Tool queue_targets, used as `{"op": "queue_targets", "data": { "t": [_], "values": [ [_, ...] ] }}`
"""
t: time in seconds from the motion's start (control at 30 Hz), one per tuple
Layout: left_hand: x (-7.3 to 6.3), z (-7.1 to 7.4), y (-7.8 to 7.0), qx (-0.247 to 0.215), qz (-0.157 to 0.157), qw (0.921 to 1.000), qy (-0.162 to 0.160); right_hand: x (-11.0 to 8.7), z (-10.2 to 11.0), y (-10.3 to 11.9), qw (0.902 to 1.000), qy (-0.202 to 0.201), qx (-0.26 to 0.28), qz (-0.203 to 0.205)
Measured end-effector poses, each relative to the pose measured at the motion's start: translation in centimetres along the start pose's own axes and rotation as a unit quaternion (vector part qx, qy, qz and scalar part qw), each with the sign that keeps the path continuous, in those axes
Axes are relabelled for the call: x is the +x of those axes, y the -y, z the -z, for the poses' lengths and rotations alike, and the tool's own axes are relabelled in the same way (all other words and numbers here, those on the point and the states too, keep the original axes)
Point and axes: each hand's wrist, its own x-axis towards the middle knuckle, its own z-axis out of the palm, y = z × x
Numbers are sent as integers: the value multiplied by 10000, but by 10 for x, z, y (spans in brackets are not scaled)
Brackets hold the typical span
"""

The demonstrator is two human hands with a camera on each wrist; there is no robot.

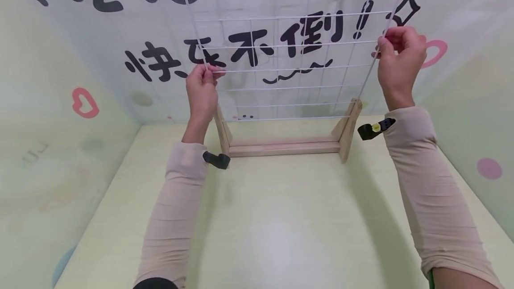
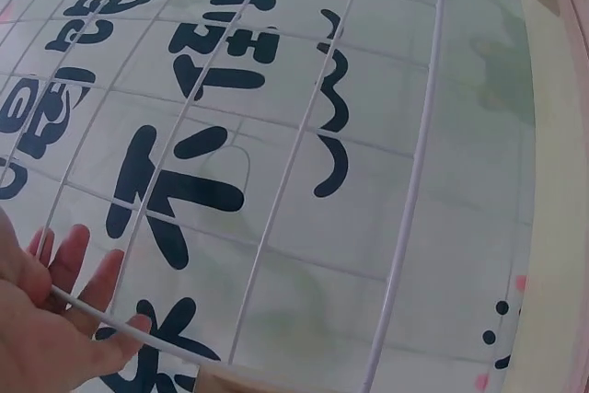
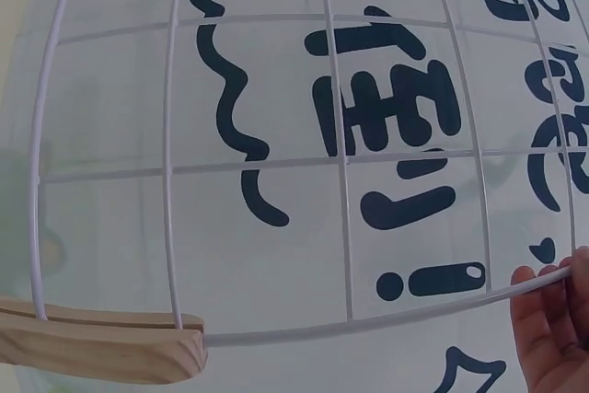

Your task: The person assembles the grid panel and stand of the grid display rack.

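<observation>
A white wire grid panel [image 1: 283, 43] stands upright with its lower part between the two uprights of a wooden stand [image 1: 283, 148]. My left hand [image 1: 202, 90] pinches the panel's left edge wire between thumb and fingers. On the opposite side, my right hand [image 1: 401, 59] grips the right edge wire, somewhat higher up. In the right wrist view, the edge wire enters a slot in the stand's wooden upright [image 3: 106, 352]. The left wrist view has the fingers [image 2: 109, 273] spread behind the wire, with the thumb side in front.
The stand rests toward the back of a pale tabletop [image 1: 277, 208]. Behind the panel hangs a white backdrop [image 1: 160, 101] with large black lettering. Patterned side walls [image 1: 40, 124] flank the table. A small black camera [image 1: 217, 160] sits on the left wrist, another camera [image 1: 369, 131] on the right.
</observation>
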Motion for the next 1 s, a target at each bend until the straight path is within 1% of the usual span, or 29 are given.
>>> {"op": "queue_targets", "data": {
  "t": [0.1,0.27,0.37,0.43,0.57,0.67,0.8,1.0],
  "values": [
    [0,2,2,333,-29,9994,-6,-1,1,-1,9996,37,259,-56],
    [-1,4,8,509,-111,9986,119,-2,4,-4,9996,61,266,-112],
    [-1,6,10,610,-86,9979,185,-3,6,-6,9995,94,268,-127],
    [-2,7,12,659,-38,9976,209,-3,7,-8,9991,140,375,-149],
    [-5,9,15,793,0,9965,281,-6,8,-13,9994,150,282,-154],
    [-6,12,18,897,-41,9954,320,-9,7,-19,9999,120,43,-95],
    [-7,17,22,953,-48,9949,321,-11,4,-25,9999,116,-57,40],
    [-6,16,25,795,-3,9961,375,-10,3,-29,9999,60,-75,114]
  ]
}}
